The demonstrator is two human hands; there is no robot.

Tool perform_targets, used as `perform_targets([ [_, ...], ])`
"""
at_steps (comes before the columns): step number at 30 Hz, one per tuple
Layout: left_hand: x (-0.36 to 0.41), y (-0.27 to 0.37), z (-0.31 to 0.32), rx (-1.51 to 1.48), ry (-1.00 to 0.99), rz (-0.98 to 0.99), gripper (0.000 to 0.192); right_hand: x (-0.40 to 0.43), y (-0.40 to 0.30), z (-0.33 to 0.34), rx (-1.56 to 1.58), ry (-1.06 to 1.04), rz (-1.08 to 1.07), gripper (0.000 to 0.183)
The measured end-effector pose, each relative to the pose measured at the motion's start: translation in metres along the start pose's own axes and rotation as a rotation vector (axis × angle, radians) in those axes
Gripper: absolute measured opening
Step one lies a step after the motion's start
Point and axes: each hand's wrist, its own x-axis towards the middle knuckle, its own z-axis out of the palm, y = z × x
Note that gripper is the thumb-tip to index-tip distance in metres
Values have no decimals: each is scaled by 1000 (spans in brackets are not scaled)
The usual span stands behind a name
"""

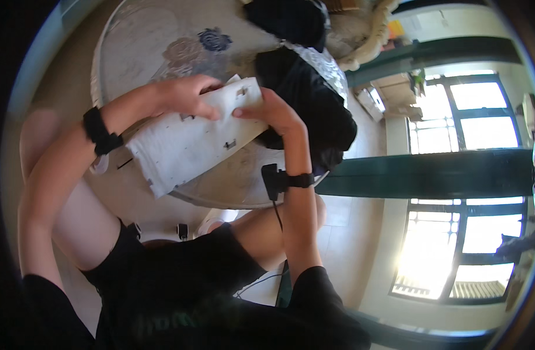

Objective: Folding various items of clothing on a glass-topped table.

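A folded piece of white cloth [193, 140] with small dark printed motifs lies slantwise over the near part of a round table [136, 48]. Its lower left corner hangs past the table's edge. My left hand [186, 97] grips the cloth's upper left side, thumb on top and fingers hidden behind the fold. On the opposite side, my right hand [277, 111] pinches the upper right edge with its thumb on top. The two thumbs are close together but apart. Black cloth [298, 92] lies bunched on the table just beyond my right hand.
More black fabric [289, 22] is heaped at the table's far side, near a carved pale chair frame [372, 35]. Cardboard boxes [392, 94] stand farther right, by the windows. A cable [277, 214] runs down from the strap on my right wrist.
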Motion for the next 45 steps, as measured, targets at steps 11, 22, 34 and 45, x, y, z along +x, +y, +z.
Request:
perform_targets([
  [11,2,24,9,-180,112,28,53,-3,12,-1,336,-168,-59,54],
  [22,5,25,1,-211,178,24,45,-3,-2,5,311,-38,-21,42],
  [34,10,-10,-31,-1,659,141,25,4,-2,-28,173,677,-37,29],
  [45,5,-22,-23,216,689,134,28,-36,26,-131,304,940,-99,34],
])
